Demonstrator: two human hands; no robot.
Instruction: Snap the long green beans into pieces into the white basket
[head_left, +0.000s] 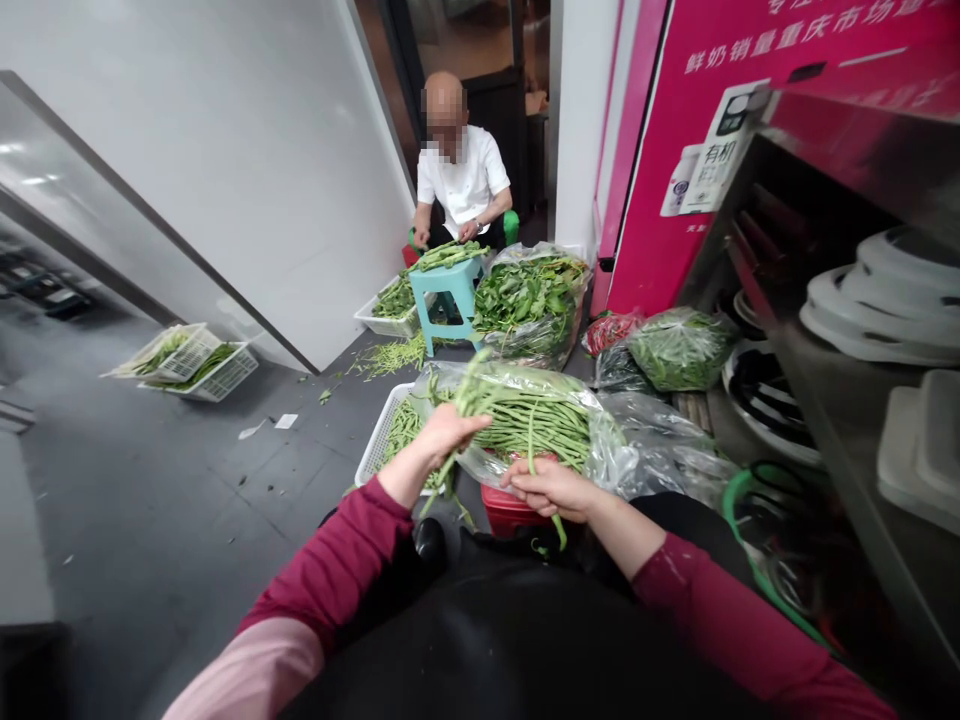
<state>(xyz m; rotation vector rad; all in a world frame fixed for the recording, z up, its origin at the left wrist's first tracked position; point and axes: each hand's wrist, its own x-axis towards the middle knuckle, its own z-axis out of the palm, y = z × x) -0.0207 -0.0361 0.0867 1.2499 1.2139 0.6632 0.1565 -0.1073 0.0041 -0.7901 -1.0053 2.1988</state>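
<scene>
My left hand (444, 432) is closed round a bunch of long green beans (474, 385) that stick up past the thumb and hang below the palm. Between the fingers of my right hand (553, 490) is a single long bean (532, 435), its ends showing above and below the grip. Just beyond both hands lies an open clear plastic bag (611, 450) full of long beans (551, 420), over a red stool or tub (510, 508). Close to my left hand stands a white basket (373, 450) with short bean pieces (403, 430) in it.
Across from me a person (465, 180) in white sits handling greens on a turquoise stool (450, 275). Beside it are a big bag of leafy greens (532, 295) and another basket (390, 322). White baskets (217, 380) lie left; a metal shelf (832, 420) and green basin (739, 500) stand right.
</scene>
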